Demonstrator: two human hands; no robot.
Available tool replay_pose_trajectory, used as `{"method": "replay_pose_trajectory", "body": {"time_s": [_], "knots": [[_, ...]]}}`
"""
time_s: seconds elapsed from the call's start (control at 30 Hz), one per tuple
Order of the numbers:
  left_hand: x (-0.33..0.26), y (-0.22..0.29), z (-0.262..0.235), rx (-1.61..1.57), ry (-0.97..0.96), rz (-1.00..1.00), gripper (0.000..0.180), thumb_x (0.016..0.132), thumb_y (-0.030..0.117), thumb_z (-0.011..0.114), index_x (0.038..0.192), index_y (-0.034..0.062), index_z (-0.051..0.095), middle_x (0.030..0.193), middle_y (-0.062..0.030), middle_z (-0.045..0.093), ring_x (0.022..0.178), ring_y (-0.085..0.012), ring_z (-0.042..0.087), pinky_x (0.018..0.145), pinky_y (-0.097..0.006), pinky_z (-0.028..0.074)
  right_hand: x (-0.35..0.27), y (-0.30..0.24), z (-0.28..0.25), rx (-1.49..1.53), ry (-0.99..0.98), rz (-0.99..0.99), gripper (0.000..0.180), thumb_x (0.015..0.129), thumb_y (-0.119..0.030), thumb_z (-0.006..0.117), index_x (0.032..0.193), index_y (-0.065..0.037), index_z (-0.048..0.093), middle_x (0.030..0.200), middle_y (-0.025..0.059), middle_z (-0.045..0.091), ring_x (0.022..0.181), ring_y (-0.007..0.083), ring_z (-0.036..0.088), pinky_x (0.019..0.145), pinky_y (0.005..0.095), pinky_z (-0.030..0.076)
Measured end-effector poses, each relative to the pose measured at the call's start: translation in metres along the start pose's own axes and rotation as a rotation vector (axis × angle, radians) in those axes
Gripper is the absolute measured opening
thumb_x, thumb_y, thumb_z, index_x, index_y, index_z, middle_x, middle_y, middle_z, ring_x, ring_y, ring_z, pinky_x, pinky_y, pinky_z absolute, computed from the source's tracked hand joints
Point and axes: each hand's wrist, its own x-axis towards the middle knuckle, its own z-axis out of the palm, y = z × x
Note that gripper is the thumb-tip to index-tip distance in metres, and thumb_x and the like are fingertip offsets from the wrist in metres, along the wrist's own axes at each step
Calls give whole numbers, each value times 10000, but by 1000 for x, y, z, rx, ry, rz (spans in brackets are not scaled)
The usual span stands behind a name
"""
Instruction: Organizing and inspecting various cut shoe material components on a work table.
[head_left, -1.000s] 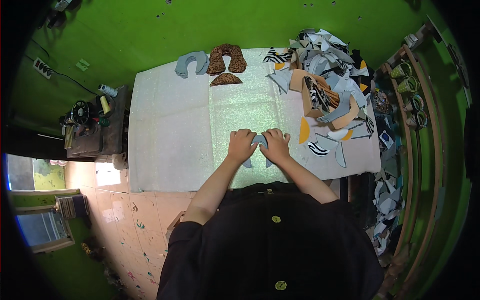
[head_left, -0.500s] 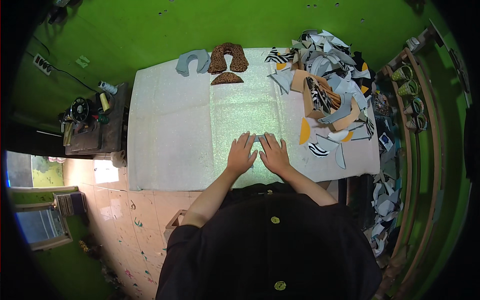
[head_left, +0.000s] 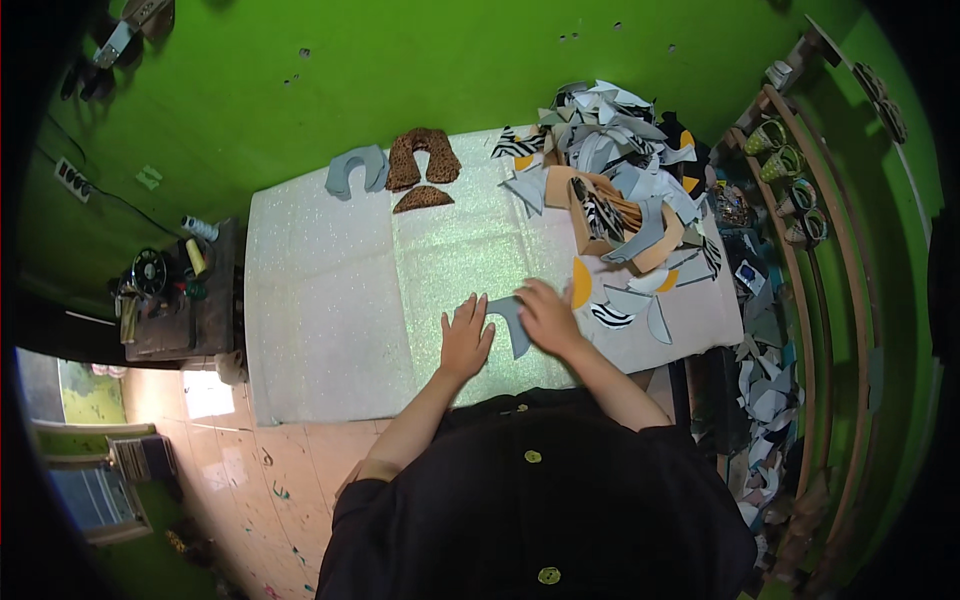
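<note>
A grey U-shaped cutout (head_left: 516,338) lies on the pale, shimmering table cover (head_left: 320,300), close in front of me. My left hand (head_left: 465,338) rests at its left side, fingers stretched out and fingertips by its upper edge. Bent fingers of my right hand (head_left: 548,318) close over the cutout's upper right part; that hand hides some of the grey shape. Farther off at the back lie grey U-shaped pieces (head_left: 345,168), leopard-print U-shaped pieces (head_left: 437,148) and a leopard-print half-moon piece (head_left: 424,200).
At the right, a heap of grey, white and zebra-print offcuts (head_left: 600,135) surrounds an open cardboard box (head_left: 590,228). Yellow (head_left: 581,285) and zebra-print scraps (head_left: 611,316) lie near my right hand. A sewing machine (head_left: 150,272) stands left of the table; a rack with sandals (head_left: 785,160) is at the right.
My hands have moved apart, showing more of the grey cutout between them. The right hand's fingers, flat before, now bend. The whole view has shifted and tilted slightly.
</note>
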Motion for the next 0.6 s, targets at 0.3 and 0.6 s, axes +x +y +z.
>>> {"method": "replay_pose_trajectory", "body": {"time_s": [0.3,0.6], "knots": [[30,37,-27,-228,279,104,444,881,228,498,1305,112,433,1334,-149,393,1304,-319,306,1050,-611,86,21,94,-112,-82,1087,574,533,717,-307,704,1173,-120,502,1202,93,485,1211,284,375,987,615,163],[27,56,-55,-268,383,53,385,822,224,566,1195,138,518,1232,-77,469,1220,-249,386,1006,-585,104,20,104,-108,-183,834,611,234,813,-270,612,1001,-132,596,1001,31,598,1063,220,504,965,604,175]]}}
